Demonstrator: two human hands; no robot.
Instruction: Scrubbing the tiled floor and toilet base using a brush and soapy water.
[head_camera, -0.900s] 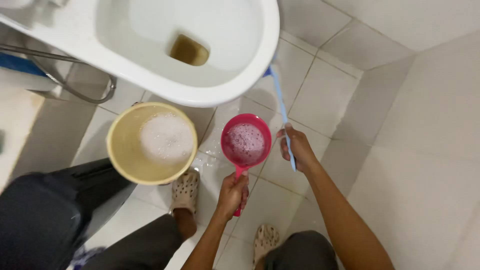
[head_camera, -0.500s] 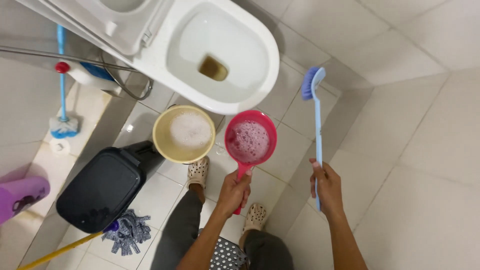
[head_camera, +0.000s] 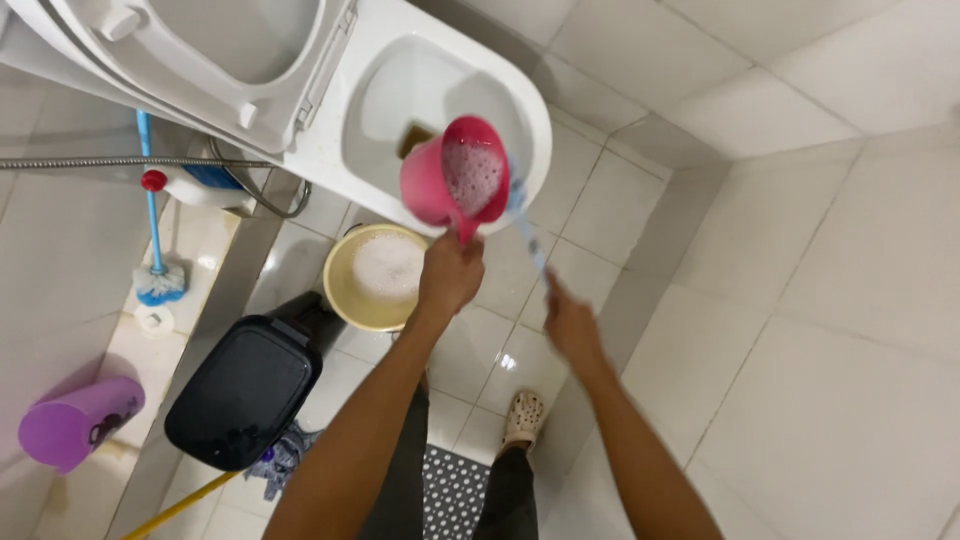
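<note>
White-tiled toilet floor (head_camera: 800, 330) | left hand (head_camera: 450, 275) grips pink scoop (head_camera: 457, 180) | right hand (head_camera: 572, 328) grips brush (head_camera: 527, 235)

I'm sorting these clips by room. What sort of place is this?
A tiled bathroom, most likely in a home: a white toilet with its seat raised, a blue toilet brush standing by the wall, and a black pedal bin.

The left hand (head_camera: 450, 275) has raised the pink scoop (head_camera: 458, 180), seemingly tilted, over the toilet bowl (head_camera: 400, 90).

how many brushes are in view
2: a blue toilet brush in the right hand, blurred, by the toilet bowl rim; another blue brush standing at far left. More may be hidden.
</note>
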